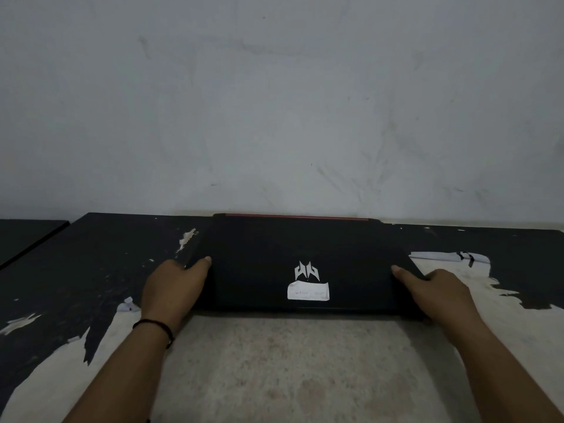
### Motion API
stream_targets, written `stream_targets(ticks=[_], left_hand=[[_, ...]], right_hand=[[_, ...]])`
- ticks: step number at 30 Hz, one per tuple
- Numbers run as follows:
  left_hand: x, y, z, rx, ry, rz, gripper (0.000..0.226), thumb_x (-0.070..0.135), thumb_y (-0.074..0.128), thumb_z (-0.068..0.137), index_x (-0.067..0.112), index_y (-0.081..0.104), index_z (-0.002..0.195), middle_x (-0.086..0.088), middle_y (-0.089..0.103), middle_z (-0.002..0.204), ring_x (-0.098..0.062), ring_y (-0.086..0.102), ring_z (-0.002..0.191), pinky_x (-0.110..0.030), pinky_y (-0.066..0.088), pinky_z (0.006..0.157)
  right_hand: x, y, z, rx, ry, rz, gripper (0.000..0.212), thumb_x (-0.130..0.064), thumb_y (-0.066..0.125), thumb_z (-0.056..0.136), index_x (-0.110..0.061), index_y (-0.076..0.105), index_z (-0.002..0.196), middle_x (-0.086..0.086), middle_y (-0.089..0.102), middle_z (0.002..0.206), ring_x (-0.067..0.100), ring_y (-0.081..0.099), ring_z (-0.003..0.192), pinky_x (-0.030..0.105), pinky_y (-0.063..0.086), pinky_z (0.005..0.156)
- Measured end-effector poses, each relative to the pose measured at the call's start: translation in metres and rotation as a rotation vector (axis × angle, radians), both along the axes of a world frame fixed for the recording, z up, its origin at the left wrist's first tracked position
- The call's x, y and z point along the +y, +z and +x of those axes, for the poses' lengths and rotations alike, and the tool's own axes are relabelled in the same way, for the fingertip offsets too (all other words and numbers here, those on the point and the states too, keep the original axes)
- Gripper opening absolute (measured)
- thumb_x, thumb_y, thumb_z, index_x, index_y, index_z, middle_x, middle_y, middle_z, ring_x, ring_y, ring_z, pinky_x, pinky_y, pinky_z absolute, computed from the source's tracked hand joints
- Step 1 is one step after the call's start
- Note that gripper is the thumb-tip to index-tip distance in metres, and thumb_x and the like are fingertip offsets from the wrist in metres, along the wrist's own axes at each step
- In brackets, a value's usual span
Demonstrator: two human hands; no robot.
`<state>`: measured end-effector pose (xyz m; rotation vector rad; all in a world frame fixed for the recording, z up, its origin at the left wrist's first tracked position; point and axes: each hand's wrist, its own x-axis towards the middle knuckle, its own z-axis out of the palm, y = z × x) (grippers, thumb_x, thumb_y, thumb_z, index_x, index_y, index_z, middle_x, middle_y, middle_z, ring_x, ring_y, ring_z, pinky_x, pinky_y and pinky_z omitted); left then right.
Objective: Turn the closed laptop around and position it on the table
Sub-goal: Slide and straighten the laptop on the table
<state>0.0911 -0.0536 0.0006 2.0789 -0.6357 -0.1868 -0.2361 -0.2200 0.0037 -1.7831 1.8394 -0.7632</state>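
A closed black laptop (274, 254) lies flat on the table (274, 361), its far edge with a red strip against the wall. A white logo and a white sticker sit on the lid near the front. My left hand (172, 290) grips the laptop's left side, thumb on the lid. A dark band circles that wrist. My right hand (436, 293) grips the right side, thumb on top and fingers under the front corner.
The table's black coating has peeled, showing pale bare patches in front and to the right. A grey-white wall (274, 102) rises directly behind the table. A second dark surface (24, 236) adjoins at the far left, with a narrow gap between.
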Motion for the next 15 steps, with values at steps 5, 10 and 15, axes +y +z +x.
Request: stream_targets(ticks=[5, 10, 15], left_hand=[[0.002, 0.008, 0.008, 0.186, -0.042, -0.045, 0.047, 0.041, 0.061, 0.081, 0.009, 0.042, 0.053, -0.007, 0.041, 0.055, -0.022, 0.042, 0.051, -0.030, 0.029, 0.048], [0.007, 0.011, 0.012, 0.398, -0.118, -0.065, 0.034, 0.038, 0.067, 0.079, 0.010, 0.055, 0.066, 0.000, 0.047, 0.071, -0.022, 0.052, 0.069, -0.036, 0.045, 0.067], [0.008, 0.010, 0.013, 0.381, -0.128, -0.015, 0.032, 0.034, 0.068, 0.076, 0.003, 0.065, 0.082, -0.019, 0.066, 0.089, -0.036, 0.063, 0.083, -0.047, 0.052, 0.083]], right_hand=[[0.002, 0.007, 0.002, -0.069, 0.014, 0.076, 0.065, -0.071, 0.055, 0.067, -0.006, 0.054, 0.070, 0.010, 0.056, 0.068, 0.025, 0.055, 0.064, 0.029, 0.033, 0.047], [0.003, 0.005, 0.005, -0.030, 0.009, 0.097, 0.073, -0.078, 0.049, 0.064, -0.006, 0.058, 0.079, 0.008, 0.057, 0.076, 0.023, 0.054, 0.068, 0.031, 0.040, 0.053], [0.003, 0.007, 0.002, 0.049, -0.039, 0.056, 0.070, -0.077, 0.049, 0.066, -0.007, 0.059, 0.070, 0.011, 0.059, 0.071, 0.025, 0.054, 0.065, 0.030, 0.036, 0.050]])
